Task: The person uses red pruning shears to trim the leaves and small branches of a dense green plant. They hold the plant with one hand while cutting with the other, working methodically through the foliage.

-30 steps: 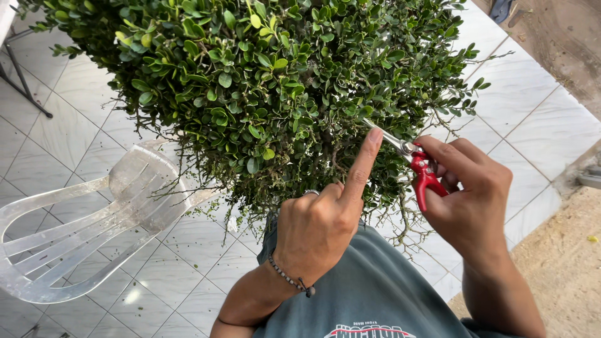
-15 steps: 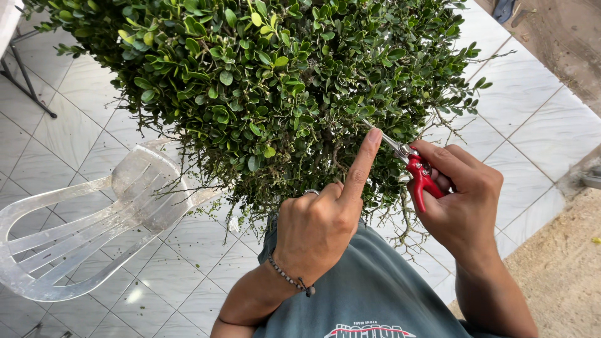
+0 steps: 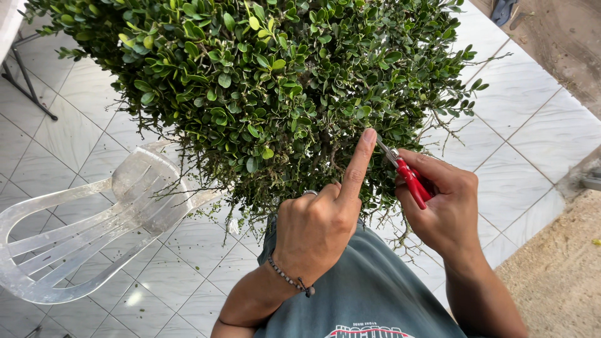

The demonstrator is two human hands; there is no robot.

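Observation:
A dense round shrub (image 3: pixel 269 87) with small green leaves fills the upper middle of the view. My left hand (image 3: pixel 319 222) is curled, its forefinger stretched up and touching the shrub's lower edge. It wears a beaded bracelet at the wrist. Just to the right, my right hand (image 3: pixel 441 203) grips red-handled pruning scissors (image 3: pixel 407 175). Their thin blades point up-left into the foliage, right beside my left fingertip.
A clear plastic chair (image 3: pixel 81 219) lies at lower left on the white tiled floor (image 3: pixel 532 131). A strip of bare ground (image 3: pixel 557 269) runs along the right. Dark metal legs (image 3: pixel 25 81) stand at upper left. Small clippings dot the tiles.
My right hand and the scissors have shifted slightly left, closer to my left forefinger. The left hand has barely moved.

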